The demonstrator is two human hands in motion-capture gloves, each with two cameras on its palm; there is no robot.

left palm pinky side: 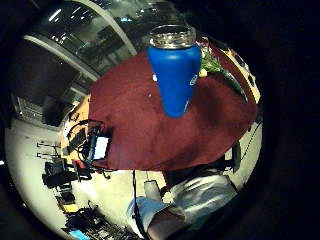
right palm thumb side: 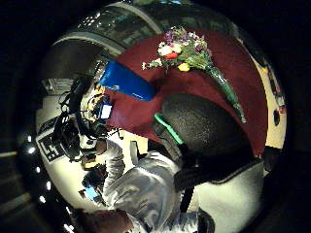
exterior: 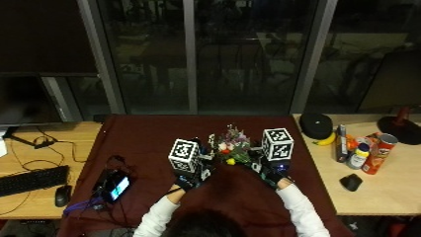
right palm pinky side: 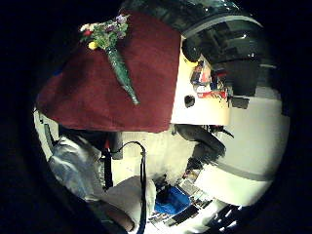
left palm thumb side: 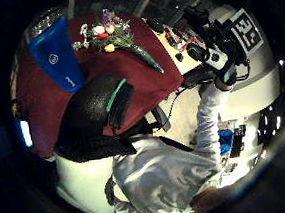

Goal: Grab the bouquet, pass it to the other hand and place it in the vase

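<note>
A: Mixed-flower bouquet with green-wrapped stems (exterior: 231,148) lies mid-frame on maroon cloth (exterior: 145,143), btw left hand (exterior: 188,178) & right hand (exterior: 271,174). Grips?

B: Can't tell on either hand. Blue vase w/ clear rim (left palm pinky side: 174,70) stands beside it; I'd grab low on the stems.

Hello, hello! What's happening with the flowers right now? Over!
Bouquet lying on the red cloth, unheld. Both hands hover above, grip unclear. Blue vase stands upright beside it. Nothing in the way.
</note>
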